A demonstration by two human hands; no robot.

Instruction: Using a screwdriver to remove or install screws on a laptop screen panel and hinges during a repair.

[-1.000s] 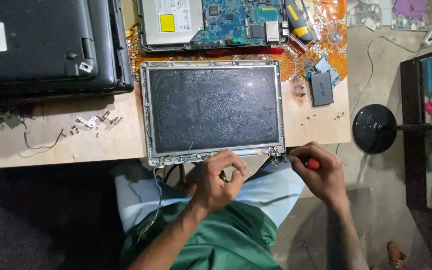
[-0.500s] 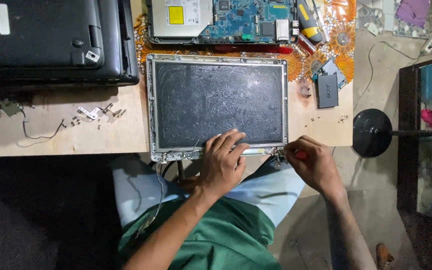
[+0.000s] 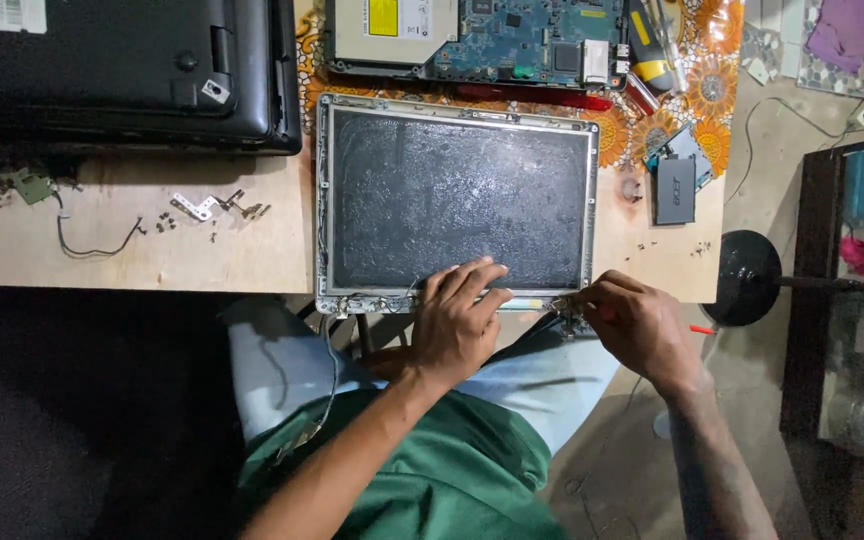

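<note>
Both our hands work at the near edge of the bare laptop screen panel [image 3: 457, 200], which lies flat on the wooden table [image 3: 142, 250] just in front of us. Our left hand [image 3: 457, 325] rests open, fingers spread on the panel's lower edge to pin it down. Our right hand [image 3: 637, 325] is closed around a red-handled screwdriver [image 3: 700, 329] at the panel's bottom right corner. We judge this panel light, thin and fragile, with a stiff metal frame [image 3: 324, 200]; it is best held by that frame's side edges, never pressed on the dark face. A circuit board [image 3: 512, 35] and loose screws [image 3: 165, 224] lie nearby.
</note>
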